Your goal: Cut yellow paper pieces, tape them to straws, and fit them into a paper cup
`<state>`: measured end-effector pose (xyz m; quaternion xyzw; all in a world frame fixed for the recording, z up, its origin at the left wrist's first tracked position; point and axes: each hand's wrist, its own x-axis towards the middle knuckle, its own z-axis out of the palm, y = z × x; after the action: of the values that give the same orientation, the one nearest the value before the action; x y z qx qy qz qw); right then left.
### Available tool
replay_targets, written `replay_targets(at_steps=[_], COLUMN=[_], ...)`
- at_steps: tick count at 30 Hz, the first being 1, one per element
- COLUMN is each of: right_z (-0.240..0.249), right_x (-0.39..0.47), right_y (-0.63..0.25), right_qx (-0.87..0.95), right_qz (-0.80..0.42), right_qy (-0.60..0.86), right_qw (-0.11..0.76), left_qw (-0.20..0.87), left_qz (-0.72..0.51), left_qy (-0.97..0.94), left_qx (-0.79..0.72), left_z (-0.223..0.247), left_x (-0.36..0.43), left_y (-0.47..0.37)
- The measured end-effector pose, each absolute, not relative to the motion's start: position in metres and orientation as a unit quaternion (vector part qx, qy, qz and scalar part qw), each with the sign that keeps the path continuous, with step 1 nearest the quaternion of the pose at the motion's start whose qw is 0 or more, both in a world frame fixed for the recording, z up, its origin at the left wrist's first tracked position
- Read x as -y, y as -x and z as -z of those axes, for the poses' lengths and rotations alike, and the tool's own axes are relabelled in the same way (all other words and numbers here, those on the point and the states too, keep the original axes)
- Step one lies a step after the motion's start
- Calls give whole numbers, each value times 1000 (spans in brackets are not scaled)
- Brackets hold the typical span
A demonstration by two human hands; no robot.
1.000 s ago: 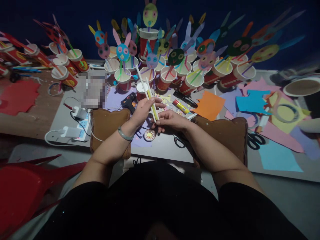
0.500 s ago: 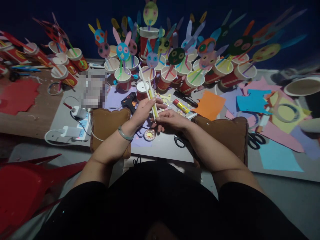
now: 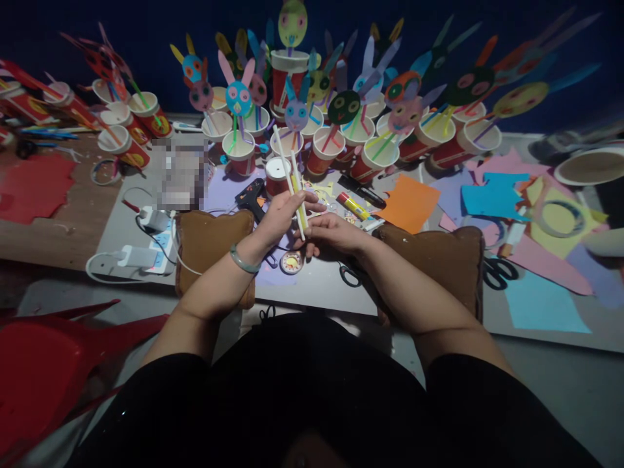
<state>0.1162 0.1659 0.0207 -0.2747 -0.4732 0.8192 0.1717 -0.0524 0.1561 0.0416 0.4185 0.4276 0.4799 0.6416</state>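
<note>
Two thin white straws (image 3: 283,156) with a narrow yellow strip between them slant upward from my hands. My left hand (image 3: 285,213), with a bangle on its wrist, has its fingers closed round them. The fingertips of my right hand (image 3: 329,233) pinch their lower end. A white-topped red cup (image 3: 277,177) stands just behind the straws. Left of my left hand lies a black glue gun (image 3: 251,198). Below my hands a small round decorated disc (image 3: 291,262) rests on purple paper, and black-handled scissors (image 3: 350,275) lie by my right wrist.
Several red paper cups (image 3: 324,151) with rabbit-face figures line the back. Brown cushions (image 3: 214,244) lie under both forearms. A power strip (image 3: 163,250) is at left; a glue stick (image 3: 351,205), orange paper (image 3: 409,203) and tape (image 3: 560,218) at right.
The straws' upper ends have shifted very slightly to the right. Both hands keep nearly the same place and hold.
</note>
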Motion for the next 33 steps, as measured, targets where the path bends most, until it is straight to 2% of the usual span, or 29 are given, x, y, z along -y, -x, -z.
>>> replay_targets(at_steps=[17, 33], right_z=[-20, -17], right_x=[-166, -163], right_y=[-115, -111], right_qx=[459, 492], right_qz=[-832, -794], right_qy=[262, 285], right_qw=[170, 218], left_qw=[644, 668], left_qz=[-479, -470], left_qy=[-419, -394], left_qx=[-425, -421], left_z=[-43, -33], left_x=[-156, -154], left_y=[52, 50])
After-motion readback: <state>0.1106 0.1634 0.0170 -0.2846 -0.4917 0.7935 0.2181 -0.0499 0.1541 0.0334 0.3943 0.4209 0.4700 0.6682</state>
